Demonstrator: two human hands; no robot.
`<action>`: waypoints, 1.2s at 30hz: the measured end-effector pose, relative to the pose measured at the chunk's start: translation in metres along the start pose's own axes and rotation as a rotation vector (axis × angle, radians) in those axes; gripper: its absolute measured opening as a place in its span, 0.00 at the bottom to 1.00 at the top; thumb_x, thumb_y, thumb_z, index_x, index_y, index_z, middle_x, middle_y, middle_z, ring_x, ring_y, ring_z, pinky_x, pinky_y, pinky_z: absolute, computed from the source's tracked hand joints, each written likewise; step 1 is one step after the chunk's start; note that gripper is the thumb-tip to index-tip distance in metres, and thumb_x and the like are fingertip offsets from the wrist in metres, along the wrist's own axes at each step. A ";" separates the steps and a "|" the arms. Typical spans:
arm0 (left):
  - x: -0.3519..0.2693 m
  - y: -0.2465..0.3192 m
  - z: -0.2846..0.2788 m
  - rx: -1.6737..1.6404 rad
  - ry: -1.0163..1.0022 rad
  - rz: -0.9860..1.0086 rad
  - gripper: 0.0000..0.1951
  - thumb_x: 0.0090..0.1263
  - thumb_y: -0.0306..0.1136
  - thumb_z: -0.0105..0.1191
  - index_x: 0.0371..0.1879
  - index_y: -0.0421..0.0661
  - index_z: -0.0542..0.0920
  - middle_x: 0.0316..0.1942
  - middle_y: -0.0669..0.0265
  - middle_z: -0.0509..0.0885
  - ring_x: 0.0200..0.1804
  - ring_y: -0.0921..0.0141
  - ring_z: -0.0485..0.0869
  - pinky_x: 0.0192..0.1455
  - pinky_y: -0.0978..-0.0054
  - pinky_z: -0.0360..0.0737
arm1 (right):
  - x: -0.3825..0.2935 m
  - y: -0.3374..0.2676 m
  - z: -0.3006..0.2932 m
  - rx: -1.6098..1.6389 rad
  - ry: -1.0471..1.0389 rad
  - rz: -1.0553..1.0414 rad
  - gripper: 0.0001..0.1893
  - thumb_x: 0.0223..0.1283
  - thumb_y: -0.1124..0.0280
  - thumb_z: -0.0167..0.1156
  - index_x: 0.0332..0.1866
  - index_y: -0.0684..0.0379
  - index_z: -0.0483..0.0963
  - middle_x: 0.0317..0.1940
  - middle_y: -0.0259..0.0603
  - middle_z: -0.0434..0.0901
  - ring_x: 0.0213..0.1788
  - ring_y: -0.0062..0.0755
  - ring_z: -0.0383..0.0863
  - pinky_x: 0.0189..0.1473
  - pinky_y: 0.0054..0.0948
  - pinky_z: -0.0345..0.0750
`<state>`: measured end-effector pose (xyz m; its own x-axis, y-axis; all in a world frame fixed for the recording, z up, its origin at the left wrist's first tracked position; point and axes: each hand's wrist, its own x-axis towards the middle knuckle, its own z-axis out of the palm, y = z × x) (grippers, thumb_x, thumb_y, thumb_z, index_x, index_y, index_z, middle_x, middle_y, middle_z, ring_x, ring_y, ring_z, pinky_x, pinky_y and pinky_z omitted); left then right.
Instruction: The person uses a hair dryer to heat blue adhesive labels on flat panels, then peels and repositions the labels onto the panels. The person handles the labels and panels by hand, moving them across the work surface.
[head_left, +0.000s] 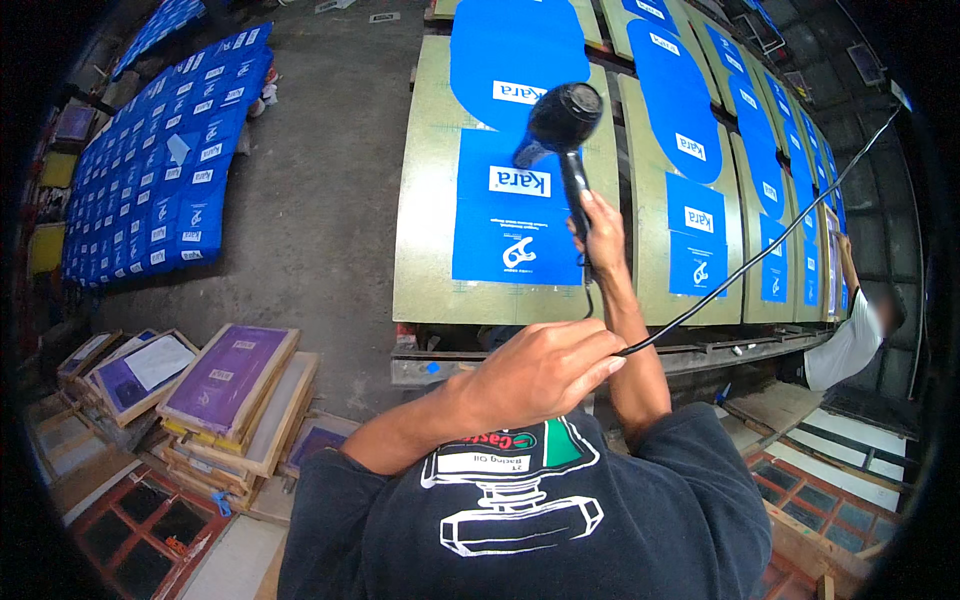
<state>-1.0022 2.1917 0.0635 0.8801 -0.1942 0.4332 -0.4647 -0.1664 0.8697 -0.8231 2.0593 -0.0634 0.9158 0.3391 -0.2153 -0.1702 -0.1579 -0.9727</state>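
Note:
My right hand (604, 232) grips the handle of a black hair dryer (566, 116), raised over the nearest printing board. The dryer's nozzle (531, 152) points down toward a blue printed fabric panel (517, 206) lying flat on the pale board (427, 225). The panel bears white lettering and a white emblem. Closer to my chest, my left hand (544, 367) pinches the dryer's black power cord (720, 289). From there the cord runs up to the far right, above the row of boards.
More boards with blue printed panels (697, 259) extend rightward along a metal rail (697, 360). A co-worker (847, 345) reaches over the far boards with a frame. At left, blue printed fabric (165, 165) covers a surface; wooden-framed printing screens (229, 379) are stacked below it.

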 end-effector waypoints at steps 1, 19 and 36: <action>-0.001 0.002 -0.001 -0.004 0.007 -0.001 0.08 0.67 0.27 0.57 0.39 0.35 0.79 0.31 0.55 0.79 0.32 0.57 0.81 0.35 0.63 0.77 | 0.001 0.002 0.010 0.044 -0.029 0.000 0.17 0.72 0.54 0.50 0.43 0.59 0.74 0.19 0.31 0.73 0.14 0.17 0.66 0.15 0.19 0.61; -0.021 0.011 0.016 -0.127 -0.132 0.025 0.09 0.69 0.29 0.55 0.41 0.35 0.77 0.31 0.53 0.79 0.33 0.53 0.81 0.36 0.60 0.78 | -0.126 0.002 -0.023 0.040 0.158 0.119 0.16 0.72 0.57 0.50 0.49 0.60 0.73 0.18 0.31 0.70 0.13 0.15 0.63 0.14 0.18 0.59; -0.031 0.011 0.015 -0.123 -0.179 0.034 0.09 0.70 0.29 0.54 0.41 0.35 0.77 0.33 0.53 0.79 0.35 0.53 0.82 0.38 0.59 0.78 | -0.133 0.015 -0.013 0.024 0.184 0.111 0.18 0.72 0.54 0.50 0.49 0.60 0.73 0.19 0.32 0.72 0.14 0.16 0.64 0.15 0.19 0.60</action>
<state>-1.0361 2.1812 0.0563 0.8278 -0.3683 0.4231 -0.4688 -0.0399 0.8824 -0.9423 1.9998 -0.0484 0.9415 0.1454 -0.3040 -0.2805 -0.1622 -0.9461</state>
